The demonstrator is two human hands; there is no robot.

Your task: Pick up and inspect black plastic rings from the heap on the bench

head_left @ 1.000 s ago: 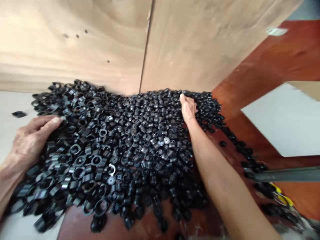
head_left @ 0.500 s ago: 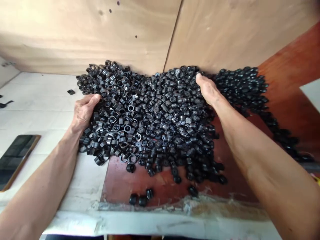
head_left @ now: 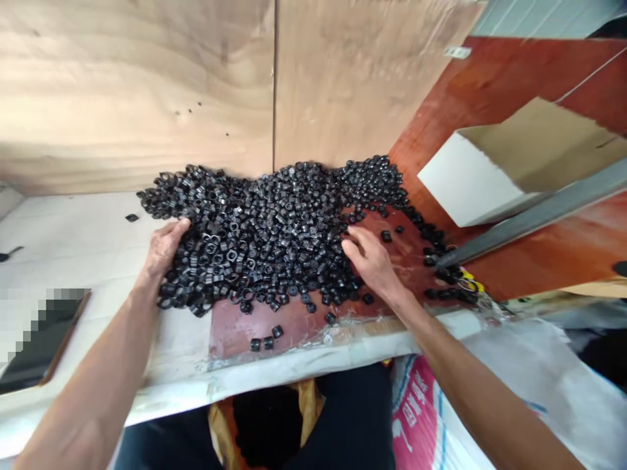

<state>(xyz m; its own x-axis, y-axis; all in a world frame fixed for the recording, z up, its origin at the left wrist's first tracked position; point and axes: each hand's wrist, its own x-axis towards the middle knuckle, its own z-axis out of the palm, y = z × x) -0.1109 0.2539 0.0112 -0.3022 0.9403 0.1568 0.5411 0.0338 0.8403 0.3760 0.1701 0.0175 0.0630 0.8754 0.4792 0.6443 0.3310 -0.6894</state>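
A large heap of small black plastic rings and caps [head_left: 274,222] lies on the bench against a plywood wall. My left hand [head_left: 164,248] rests on the heap's left edge, fingers curved against the parts. My right hand [head_left: 369,258] lies on the heap's right lower edge, fingers spread over the parts on the red-brown board [head_left: 294,323]. Neither hand lifts a part. Three loose black parts [head_left: 264,339] sit apart near the front edge.
A dark phone [head_left: 42,339] lies at the left on the white bench top. A white and tan box [head_left: 509,163] and a grey metal bar [head_left: 533,219] stand at the right. A printed sack [head_left: 431,418] hangs below the bench edge. The plywood wall [head_left: 196,98] closes the back.
The view has pulled back and down. My right hand has come from the heap's far top edge to its near right edge. My left hand stays at the left edge.
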